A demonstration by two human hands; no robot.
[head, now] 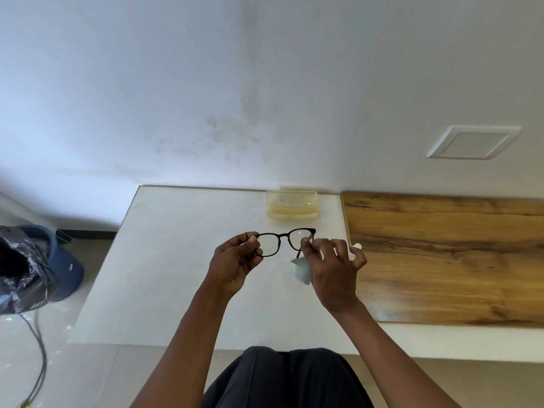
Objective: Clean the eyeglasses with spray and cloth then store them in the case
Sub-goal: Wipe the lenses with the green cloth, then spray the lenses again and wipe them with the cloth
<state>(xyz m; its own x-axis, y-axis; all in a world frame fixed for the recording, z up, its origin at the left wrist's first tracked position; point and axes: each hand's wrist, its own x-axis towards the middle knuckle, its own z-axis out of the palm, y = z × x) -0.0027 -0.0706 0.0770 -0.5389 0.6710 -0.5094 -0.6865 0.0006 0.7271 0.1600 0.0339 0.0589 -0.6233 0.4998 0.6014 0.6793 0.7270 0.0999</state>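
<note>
Above the white surface [176, 260], the left hand [235, 260] is pinching the eyeglasses [282, 240] by one end, steadying them while the right hand [332, 272] is pressing the cloth [301, 270] to a lens, the open case [291, 206] waiting behind.

A white tabletop [182, 260] fills the middle of the frame, its far edge against a pale wall [206, 83] marked with faint smudges near the centre. To the right, a wood-grain panel [441, 260] lies flush beside the white surface. In the upper right, a square white wall plate [474, 142] sits on the wall. At the left edge, a blue bin [63, 260] lined with a crumpled black bag [20, 269] stands on the light floor, and dark cables [39, 348] trail below it toward the lower left corner.
</note>
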